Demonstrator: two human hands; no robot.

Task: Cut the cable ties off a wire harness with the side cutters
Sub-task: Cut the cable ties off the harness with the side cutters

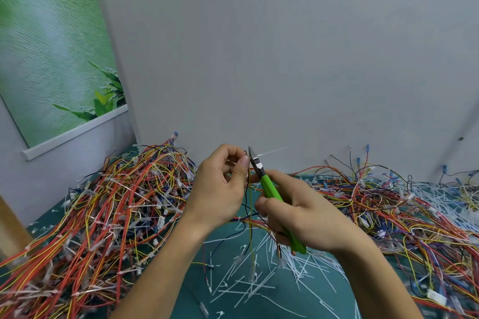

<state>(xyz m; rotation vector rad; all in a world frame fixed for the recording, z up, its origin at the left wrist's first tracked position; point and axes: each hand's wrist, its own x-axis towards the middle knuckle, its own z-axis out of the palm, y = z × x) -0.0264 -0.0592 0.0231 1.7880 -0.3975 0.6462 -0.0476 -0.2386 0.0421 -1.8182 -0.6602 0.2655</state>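
Observation:
My left hand point(220, 189) pinches a thin wire harness point(250, 217) of yellow, black and green wires between thumb and fingers, lifted above the table. My right hand point(298, 212) grips the green-handled side cutters point(269, 189). The cutters' metal jaws point(253, 156) point up, right beside my left thumb tip at the top of the harness. A white cable tie tail point(270, 151) sticks out to the right from the jaws. Whether the jaws are closed on the tie is unclear.
A large heap of red, orange and yellow harnesses point(103, 215) lies at left; another tangled heap point(401, 210) at right. Cut white cable ties point(259, 282) litter the green mat point(280, 303) in front. A grey wall point(285, 59) rises just behind.

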